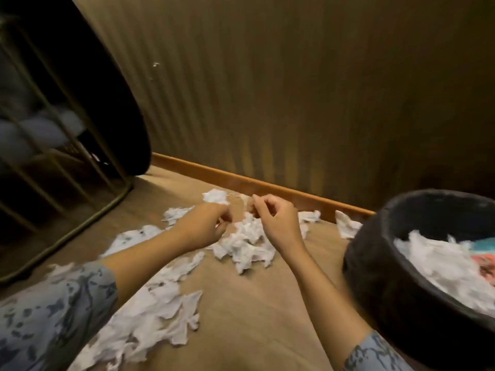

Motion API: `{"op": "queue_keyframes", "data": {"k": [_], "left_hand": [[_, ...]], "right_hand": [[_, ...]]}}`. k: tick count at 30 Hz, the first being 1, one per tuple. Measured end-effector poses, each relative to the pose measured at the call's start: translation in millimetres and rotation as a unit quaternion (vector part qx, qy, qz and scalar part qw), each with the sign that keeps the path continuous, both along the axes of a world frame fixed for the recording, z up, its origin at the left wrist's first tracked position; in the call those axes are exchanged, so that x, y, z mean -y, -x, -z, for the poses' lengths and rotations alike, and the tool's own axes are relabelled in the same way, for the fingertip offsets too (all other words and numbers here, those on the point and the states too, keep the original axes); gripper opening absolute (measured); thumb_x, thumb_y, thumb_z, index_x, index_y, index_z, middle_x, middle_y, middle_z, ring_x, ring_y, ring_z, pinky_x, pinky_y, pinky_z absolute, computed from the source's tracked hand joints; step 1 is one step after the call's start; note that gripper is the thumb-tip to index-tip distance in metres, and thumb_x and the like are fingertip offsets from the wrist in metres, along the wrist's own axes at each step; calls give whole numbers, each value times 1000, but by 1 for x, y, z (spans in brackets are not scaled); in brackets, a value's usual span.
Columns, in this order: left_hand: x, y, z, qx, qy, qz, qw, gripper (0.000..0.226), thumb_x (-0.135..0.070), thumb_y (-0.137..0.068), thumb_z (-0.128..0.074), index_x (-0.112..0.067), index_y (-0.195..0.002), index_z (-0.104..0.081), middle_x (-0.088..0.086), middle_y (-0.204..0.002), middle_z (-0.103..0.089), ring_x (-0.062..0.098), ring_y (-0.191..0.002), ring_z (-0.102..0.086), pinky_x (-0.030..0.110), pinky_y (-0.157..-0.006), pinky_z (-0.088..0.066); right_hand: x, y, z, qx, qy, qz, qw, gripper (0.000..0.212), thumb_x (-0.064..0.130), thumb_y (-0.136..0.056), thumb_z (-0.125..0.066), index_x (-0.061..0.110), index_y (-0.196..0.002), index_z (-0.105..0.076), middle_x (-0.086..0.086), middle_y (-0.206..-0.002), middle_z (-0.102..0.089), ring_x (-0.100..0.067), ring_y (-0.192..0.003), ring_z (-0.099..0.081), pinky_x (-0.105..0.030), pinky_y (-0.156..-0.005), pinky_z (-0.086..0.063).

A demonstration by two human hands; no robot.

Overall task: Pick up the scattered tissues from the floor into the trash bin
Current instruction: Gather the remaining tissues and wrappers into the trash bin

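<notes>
bare floor (254, 303) open between tissues (166, 311) and trash bin (375, 266), metal rack (67, 188) blocking left, wall (294, 103) behind

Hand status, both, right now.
Left hand: fingers curled over the crumpled tissues; whether it grips one cannot be told.
Right hand: fingers pinched together above the same pile; grip cannot be told.

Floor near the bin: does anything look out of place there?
Yes. Crumpled white tissues lie scattered over the floor, from the baseboard down past the left sleeve. The bin already holds some.
</notes>
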State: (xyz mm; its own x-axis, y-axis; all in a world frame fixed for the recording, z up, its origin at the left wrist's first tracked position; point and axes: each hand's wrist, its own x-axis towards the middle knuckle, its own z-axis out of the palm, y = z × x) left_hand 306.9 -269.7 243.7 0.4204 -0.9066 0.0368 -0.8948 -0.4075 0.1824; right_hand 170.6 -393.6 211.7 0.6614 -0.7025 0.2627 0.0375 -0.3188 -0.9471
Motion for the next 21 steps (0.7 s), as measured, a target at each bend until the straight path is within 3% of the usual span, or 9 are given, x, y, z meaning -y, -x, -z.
{"op": "queue_keyframes", "data": {"k": [3,6,9,13,15,17,19,21], "left_hand": [[-71,-36,-1,-8,-68,-74,995,12,-30,-89,-57,-24,-95,-65,-6,-94,-69,14,-84,-63,33,-75,-52],[-132,-60,9,-59,-89,-153,982,15,-33,-91,-58,-22,-99,-65,-5,-96,-68,10,-83,-61,30,-77,-52],[-183,-75,43,-129,-44,-241,961,17,-32,-92,-58,-20,-102,-65,-2,-101,-67,12,-87,-62,28,-78,-52],[-243,-89,115,-191,-47,-295,935,26,-34,-92,-57,-19,-114,-60,4,-126,-57,20,-113,-55,34,-95,-47],[-267,-91,152,-199,-59,-313,927,35,-38,-90,-59,-21,-120,-55,7,-139,-46,24,-126,-46,37,-102,-41],[-284,-89,184,-198,-48,-351,914,49,-48,-84,-63,-27,-127,-51,10,-151,-29,29,-140,-28,39,-110,-33],[-298,-81,212,-204,-27,-388,899,65,-59,-77,-66,-34,-134,-46,12,-159,-7,31,-147,-3,44,-117,-20],[-310,-68,236,-194,10,-399,896,68,-63,-72,-67,-36,-132,-48,8,-160,5,31,-147,11,50,-118,-12]], "right_hand": [[-37,-39,2,-53,14,-113,992,39,35,-98,-54,8,-76,-70,-3,-73,-70,-14,-71,-65,-37,-67,-51],[-72,-71,6,-104,47,-203,972,29,37,-94,-59,14,-80,-68,0,-74,-67,-10,-68,-60,-31,-64,-48],[-107,-102,19,-204,81,-271,937,28,39,-93,-61,18,-111,-63,-3,-105,-67,-17,-92,-63,-34,-78,-52],[-149,-132,60,-370,157,-342,850,77,48,-89,-63,20,-149,-25,-12,-156,-28,-32,-138,-37,-41,-107,-38],[-164,-145,88,-456,183,-373,787,95,53,-86,-65,27,-154,-4,-14,-162,-7,-36,-146,-21,-45,-113,-31],[-175,-157,116,-516,206,-385,737,109,57,-79,-70,33,-153,5,-16,-163,1,-39,-147,-16,-50,-114,-29],[-185,-166,143,-551,223,-385,706,119,59,-73,-75,34,-153,10,-16,-162,8,-44,-147,-7,-55,-115,-24],[-197,-167,164,-562,204,-376,708,125,61,-68,-78,33,-153,10,-14,-160,20,-47,-146,10,-60,-115,-15]]}}
